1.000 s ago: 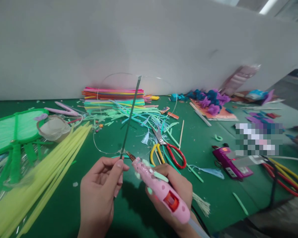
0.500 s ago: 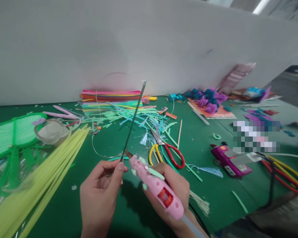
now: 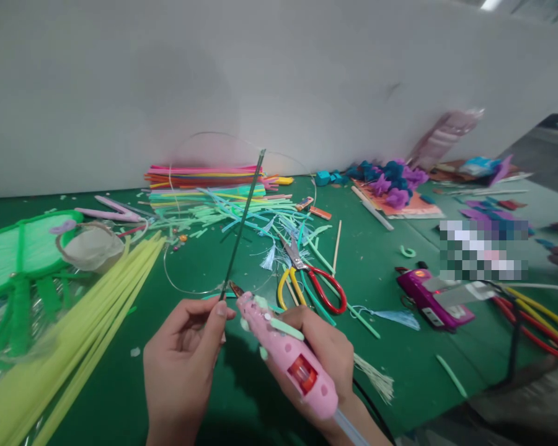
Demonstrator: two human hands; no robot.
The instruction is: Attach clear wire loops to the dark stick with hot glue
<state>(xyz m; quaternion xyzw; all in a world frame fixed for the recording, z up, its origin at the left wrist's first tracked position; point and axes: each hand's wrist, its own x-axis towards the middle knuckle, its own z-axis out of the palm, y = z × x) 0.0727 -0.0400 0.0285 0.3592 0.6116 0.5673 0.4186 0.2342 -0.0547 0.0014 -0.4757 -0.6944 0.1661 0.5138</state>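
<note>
On the cluttered green felt table (image 3: 242, 396), the left hand (image 3: 181, 365) is pinching a thin dark-green wire stem (image 3: 242, 220) upright while the right hand (image 3: 320, 353) is gripping a pink hot-glue gun (image 3: 283, 353); keeping the nozzle touching just above the fingertips looks wise.

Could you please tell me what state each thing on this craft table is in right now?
left hand: fingers pinched on the thin green stick
thin green stick: held tilted, tip up
right hand: wrapped around the pink glue gun
pink glue gun: nozzle at the stick's base
red and yellow scissors: lying closed
purple glue gun: lying on the green table
</note>
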